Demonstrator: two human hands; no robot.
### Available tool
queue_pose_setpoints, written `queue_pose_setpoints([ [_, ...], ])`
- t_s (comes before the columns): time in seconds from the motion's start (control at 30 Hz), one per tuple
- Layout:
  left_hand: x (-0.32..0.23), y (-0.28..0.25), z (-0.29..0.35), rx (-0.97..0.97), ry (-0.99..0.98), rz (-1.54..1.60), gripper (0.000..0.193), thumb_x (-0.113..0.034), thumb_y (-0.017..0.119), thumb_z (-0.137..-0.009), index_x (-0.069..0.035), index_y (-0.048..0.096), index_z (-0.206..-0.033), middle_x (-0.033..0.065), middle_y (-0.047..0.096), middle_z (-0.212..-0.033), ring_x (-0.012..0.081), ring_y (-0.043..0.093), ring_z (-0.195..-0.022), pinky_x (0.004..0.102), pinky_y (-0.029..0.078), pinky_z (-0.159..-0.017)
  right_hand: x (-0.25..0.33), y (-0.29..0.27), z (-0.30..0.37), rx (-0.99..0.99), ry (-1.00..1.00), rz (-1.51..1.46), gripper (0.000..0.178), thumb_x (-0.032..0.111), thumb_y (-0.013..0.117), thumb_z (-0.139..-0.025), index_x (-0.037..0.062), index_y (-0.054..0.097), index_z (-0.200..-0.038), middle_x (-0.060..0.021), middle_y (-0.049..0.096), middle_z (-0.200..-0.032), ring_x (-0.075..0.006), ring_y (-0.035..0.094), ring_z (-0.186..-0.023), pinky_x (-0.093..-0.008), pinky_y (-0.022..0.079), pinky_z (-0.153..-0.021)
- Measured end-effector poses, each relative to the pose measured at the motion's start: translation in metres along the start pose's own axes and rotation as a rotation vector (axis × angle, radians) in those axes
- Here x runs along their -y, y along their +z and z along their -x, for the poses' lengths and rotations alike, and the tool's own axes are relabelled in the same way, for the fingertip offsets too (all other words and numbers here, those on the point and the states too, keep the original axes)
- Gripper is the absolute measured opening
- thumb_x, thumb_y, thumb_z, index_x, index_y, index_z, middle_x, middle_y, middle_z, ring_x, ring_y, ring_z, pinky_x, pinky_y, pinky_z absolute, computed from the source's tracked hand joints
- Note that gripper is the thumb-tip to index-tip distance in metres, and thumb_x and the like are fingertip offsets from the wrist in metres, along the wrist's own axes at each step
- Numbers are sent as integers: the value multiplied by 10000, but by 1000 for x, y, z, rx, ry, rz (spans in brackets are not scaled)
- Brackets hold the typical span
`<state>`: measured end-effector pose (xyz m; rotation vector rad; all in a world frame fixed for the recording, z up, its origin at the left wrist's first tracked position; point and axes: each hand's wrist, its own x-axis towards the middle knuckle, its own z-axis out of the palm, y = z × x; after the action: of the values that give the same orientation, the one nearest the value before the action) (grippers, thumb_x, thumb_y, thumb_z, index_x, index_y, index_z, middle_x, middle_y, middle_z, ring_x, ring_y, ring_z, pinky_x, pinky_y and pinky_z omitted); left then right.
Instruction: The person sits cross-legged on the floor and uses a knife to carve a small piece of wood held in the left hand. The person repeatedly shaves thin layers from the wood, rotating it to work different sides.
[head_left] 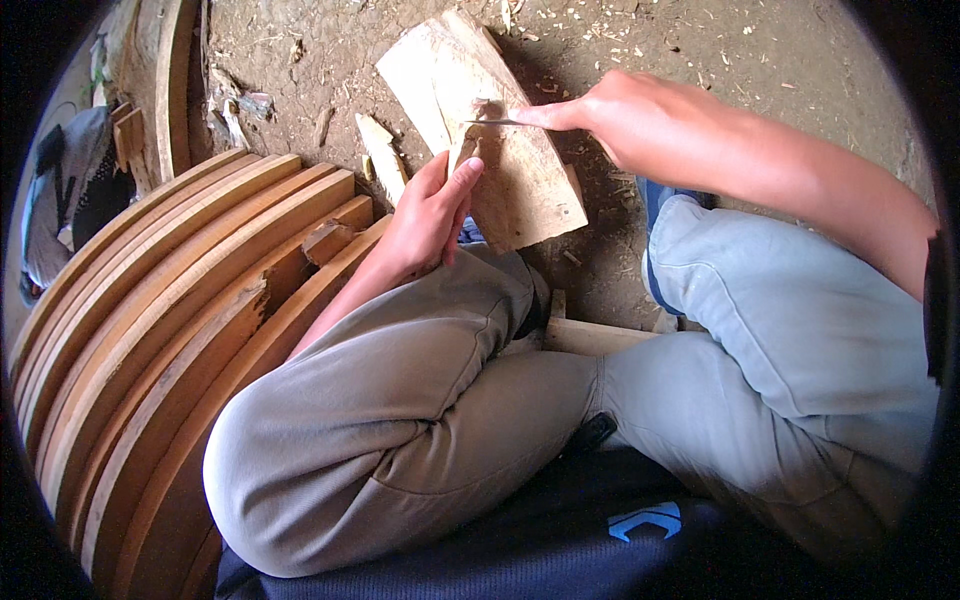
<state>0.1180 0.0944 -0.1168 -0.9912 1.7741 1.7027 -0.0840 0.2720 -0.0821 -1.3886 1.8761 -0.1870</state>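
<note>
A pale, rough-sawn wooden slab (490,125), flat and roughly rectangular with a ragged near edge, lies tilted on the packed dirt floor (700,50) just beyond the person's knees. The left hand (425,215) rests against the slab's near left edge, its fingers (458,180) curled loosely round the rim and steadying it. The right hand (625,115) reaches over the slab from the right, fingers closed on a thin metal blade (492,121) whose tip lies on the wood's upper face. Left of the slab lies a small pale offcut (382,155). Further left, a stack of curved, smooth reddish-brown boards (170,310) fans out in arcs. Wood chips speckle the earth beyond the slab.
</note>
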Motion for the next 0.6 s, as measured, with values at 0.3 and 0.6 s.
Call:
queue_pose_setpoints([
  [0.3,2,5,0,-36,-24,-24,376,-411,429,-1074,-68,457,-923,-13,412,-572,89,365,-352,252,300,-297,32,-28,-5,177,296,-154,463,462,389,-1043,143,706,-1151,-172,721,-951,-393,688,-992,-531,536,-821],
  [0.6,-1,10,-3,-45,-15,65,356,-394,424,-1077,-70,453,-934,-17,412,-574,100,339,-332,258,279,-285,13,14,-8,-136,-113,359,396,220,455,-1031,253,530,-1418,-154,689,-852,-307,714,-828,-408,576,-723],
])
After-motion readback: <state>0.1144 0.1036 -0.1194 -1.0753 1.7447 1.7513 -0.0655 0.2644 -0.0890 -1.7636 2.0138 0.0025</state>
